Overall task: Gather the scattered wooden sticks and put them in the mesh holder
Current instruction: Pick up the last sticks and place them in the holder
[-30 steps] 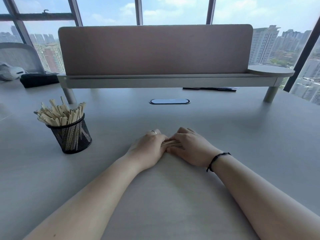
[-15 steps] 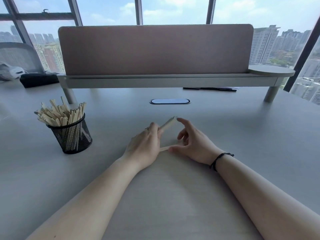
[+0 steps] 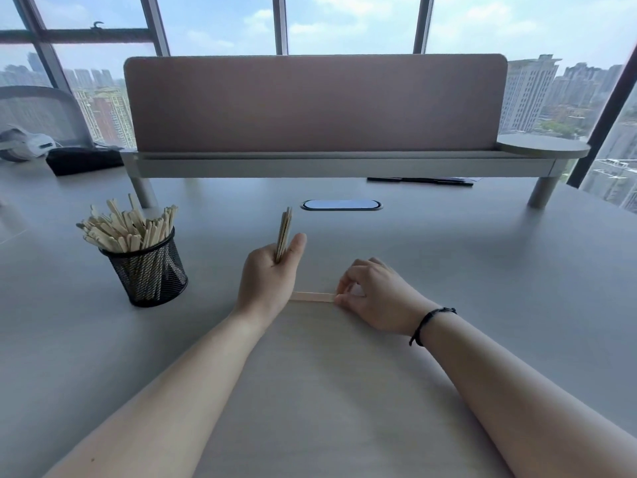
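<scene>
A black mesh holder (image 3: 148, 274) stands on the desk at the left, packed with several pale wooden sticks (image 3: 125, 226) that fan out of its top. My left hand (image 3: 267, 277) is raised a little to the right of the holder and grips a small upright bundle of wooden sticks (image 3: 284, 230). One wooden stick (image 3: 312, 296) lies flat on the desk between my hands. My right hand (image 3: 374, 294) rests on the desk and pinches the right end of that stick with its fingertips.
A pink divider panel on a raised grey shelf (image 3: 317, 162) crosses the back of the desk. An oval cable port (image 3: 341, 204) sits in the desk just beyond my hands. Dark pens (image 3: 418, 181) lie under the shelf at right. A black pouch (image 3: 84, 160) and a white headset (image 3: 26, 146) sit far left.
My hands have come apart. The left one has lifted a bundle of sticks upright and moved left. The right one has dropped to the desk and pinches one flat stick.
</scene>
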